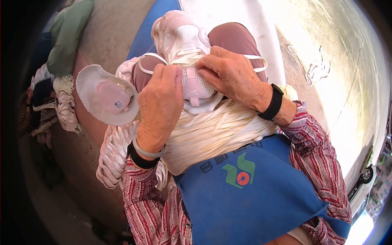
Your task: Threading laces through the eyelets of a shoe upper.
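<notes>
Pale pink sneaker propped on a knee, far of centre, toe pointing away. Left hand pinching the white lace at the tongue; right hand closed on the lace beside it. Probably light, soft mesh, limp slippery lace: best gripped near the eyelets. Bundle of white strips crowding the lap; insole piece left, open ground right
</notes>
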A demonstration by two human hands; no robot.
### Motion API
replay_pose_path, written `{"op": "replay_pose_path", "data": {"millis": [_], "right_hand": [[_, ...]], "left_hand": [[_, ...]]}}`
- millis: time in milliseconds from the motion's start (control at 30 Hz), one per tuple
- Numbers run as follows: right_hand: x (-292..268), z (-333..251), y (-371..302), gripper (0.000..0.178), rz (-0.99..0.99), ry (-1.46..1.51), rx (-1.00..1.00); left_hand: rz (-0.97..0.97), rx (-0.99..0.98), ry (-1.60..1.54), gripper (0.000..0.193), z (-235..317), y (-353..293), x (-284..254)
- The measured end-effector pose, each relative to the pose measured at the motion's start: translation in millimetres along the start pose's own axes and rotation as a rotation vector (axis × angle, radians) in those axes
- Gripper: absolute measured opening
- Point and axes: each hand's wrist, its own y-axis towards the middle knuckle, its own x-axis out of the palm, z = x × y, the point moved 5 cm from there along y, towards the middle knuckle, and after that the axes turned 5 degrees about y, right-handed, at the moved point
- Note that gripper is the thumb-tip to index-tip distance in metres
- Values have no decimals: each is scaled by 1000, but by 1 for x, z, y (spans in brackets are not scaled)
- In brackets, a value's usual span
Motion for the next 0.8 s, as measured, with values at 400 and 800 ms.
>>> {"op": "replay_pose_path", "data": {"millis": [400,800], "right_hand": [[1,1,0,12,-10,15,21],[3,0,1,12,-21,26,18]], "left_hand": [[-5,57,22,10,3,-2,-1],[-74,117,124,13,0,0,8]]}}
